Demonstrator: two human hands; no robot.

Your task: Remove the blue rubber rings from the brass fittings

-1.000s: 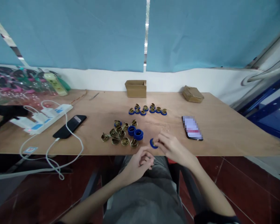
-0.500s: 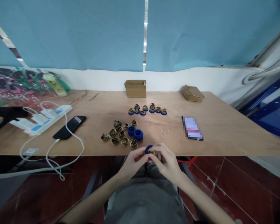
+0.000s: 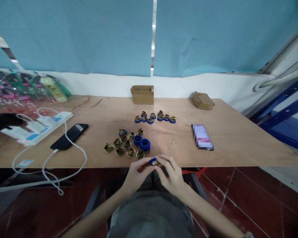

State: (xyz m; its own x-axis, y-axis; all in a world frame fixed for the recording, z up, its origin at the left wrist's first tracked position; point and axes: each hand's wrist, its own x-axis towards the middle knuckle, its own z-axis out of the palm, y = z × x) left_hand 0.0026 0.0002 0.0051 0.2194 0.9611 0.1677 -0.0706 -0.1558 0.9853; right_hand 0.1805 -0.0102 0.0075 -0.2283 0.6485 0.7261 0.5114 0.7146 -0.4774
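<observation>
Both hands meet just off the near edge of the counter (image 3: 238, 145), the left hand (image 3: 136, 173) and right hand (image 3: 171, 175) with fingers pinched together on 1 blue ring (image 3: 152, 161) with a brass piece. Held over the lap, it could slip and drop to the red floor (image 3: 225, 195). The plywood surface carries loose brass fittings (image 3: 123, 147), 2 phones and a power strip (image 3: 34, 130), below a blue curtain (image 3: 89, 33).

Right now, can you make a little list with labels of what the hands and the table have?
left hand: pinching the blue ring at the table's near edge
right hand: on the same blue ring, fingers closed
loose pile: brass parts and two blue rings beyond the hands
finished row: brass parts sitting in blue rings, farther back
black phone: left, plugged into a white cable
other phone: right
open box: back edge
table: wooden
</observation>
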